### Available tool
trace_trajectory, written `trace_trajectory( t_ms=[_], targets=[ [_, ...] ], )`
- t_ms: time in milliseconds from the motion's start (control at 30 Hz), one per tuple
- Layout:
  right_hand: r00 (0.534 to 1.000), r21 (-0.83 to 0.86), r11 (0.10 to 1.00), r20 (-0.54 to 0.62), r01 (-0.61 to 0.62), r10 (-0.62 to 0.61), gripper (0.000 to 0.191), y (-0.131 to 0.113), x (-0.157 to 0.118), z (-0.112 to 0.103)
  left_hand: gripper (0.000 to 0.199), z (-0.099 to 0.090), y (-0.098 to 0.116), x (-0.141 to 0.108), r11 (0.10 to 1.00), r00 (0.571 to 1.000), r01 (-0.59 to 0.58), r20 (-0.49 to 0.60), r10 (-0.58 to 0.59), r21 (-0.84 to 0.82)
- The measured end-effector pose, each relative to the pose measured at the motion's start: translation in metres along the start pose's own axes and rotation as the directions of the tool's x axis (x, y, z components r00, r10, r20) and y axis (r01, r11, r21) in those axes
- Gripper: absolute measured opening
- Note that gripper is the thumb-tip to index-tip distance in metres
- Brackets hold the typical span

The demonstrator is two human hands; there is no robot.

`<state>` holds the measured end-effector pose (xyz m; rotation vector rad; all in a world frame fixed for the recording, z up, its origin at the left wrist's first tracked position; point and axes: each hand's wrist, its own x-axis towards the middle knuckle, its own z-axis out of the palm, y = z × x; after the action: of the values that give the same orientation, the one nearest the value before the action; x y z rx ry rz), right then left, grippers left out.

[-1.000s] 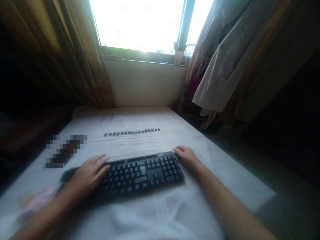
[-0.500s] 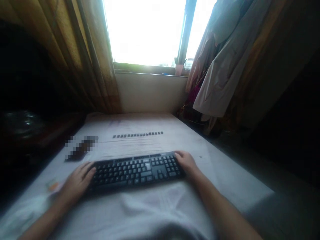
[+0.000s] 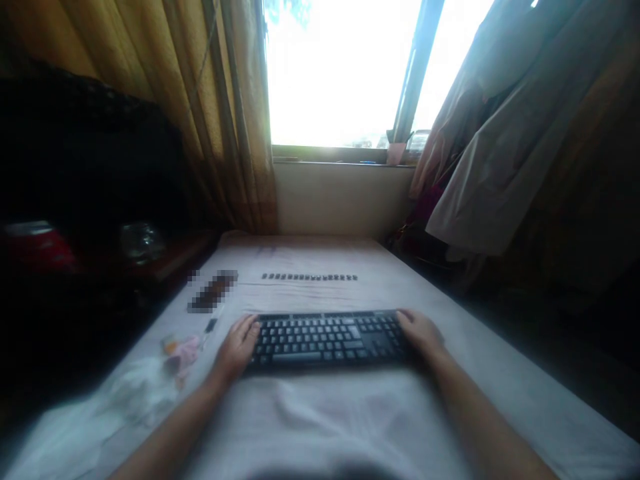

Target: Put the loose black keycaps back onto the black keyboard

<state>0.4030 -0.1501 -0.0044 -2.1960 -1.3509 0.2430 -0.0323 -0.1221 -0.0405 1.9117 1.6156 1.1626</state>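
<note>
A black keyboard [image 3: 320,339] lies level across the middle of the view, over a bed with a pale sheet [image 3: 320,413]. My left hand [image 3: 241,343] grips its left end, thumb on top near the edge keys. At the right end, my right hand [image 3: 420,333] is closed round the edge, its thumb on the top corner. The fingers beneath the keyboard are hidden. Beyond the keyboard, a row of several small dark pieces [image 3: 310,277] runs across the sheet.
A blurred-out item [image 3: 214,291] and a small pink cloth [image 3: 185,353] lie on the left. White fabric [image 3: 125,400] is bunched nearer. A clear jar [image 3: 143,243] stands far left. Clothes [image 3: 485,180] hang at the right; a pink cup [image 3: 396,153] is on the windowsill.
The view has turned left, so everything sits further right in it. The keyboard, tilted before, now looks level, with both my hands still holding its ends.
</note>
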Motion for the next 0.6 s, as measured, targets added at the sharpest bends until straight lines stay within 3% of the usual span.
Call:
trace_trajectory(
  t_ms=[200, 300, 333, 433, 500, 600],
  targets=[
    [0.988, -0.124, 0.992, -0.157, -0.027, 0.007, 0.044, 0.004, -0.008, -0.005, 0.033, 0.006, 0.000, 0.012, 0.987, 0.995, 0.098, 0.019, -0.096, -0.129],
    [0.958, -0.167, 0.981, -0.248, 0.102, -0.142, 0.042, -0.013, -0.024, 0.002, 0.032, 0.001, -0.005, 0.018, 0.986, 0.993, 0.115, 0.014, -0.114, -0.121],
    [0.930, -0.189, 0.964, -0.279, 0.189, -0.237, 0.040, -0.021, -0.029, 0.006, 0.032, -0.001, -0.006, 0.019, 0.988, 0.994, 0.112, 0.009, -0.112, -0.109],
    [0.787, -0.250, 0.862, -0.354, 0.441, -0.506, 0.033, -0.050, -0.043, 0.020, 0.032, -0.004, -0.008, 0.020, 0.992, 0.994, 0.106, 0.001, -0.106, -0.073],
    [0.715, -0.261, 0.802, -0.364, 0.538, -0.598, 0.030, -0.073, -0.046, 0.030, 0.032, -0.005, -0.008, 0.020, 0.993, 0.994, 0.107, 0.005, -0.106, -0.055],
    [0.665, -0.218, 0.762, -0.383, 0.610, -0.641, 0.027, -0.106, -0.042, 0.045, 0.032, -0.005, -0.008, 0.019, 0.994, 0.995, 0.103, 0.019, -0.102, -0.030]
  ],
)
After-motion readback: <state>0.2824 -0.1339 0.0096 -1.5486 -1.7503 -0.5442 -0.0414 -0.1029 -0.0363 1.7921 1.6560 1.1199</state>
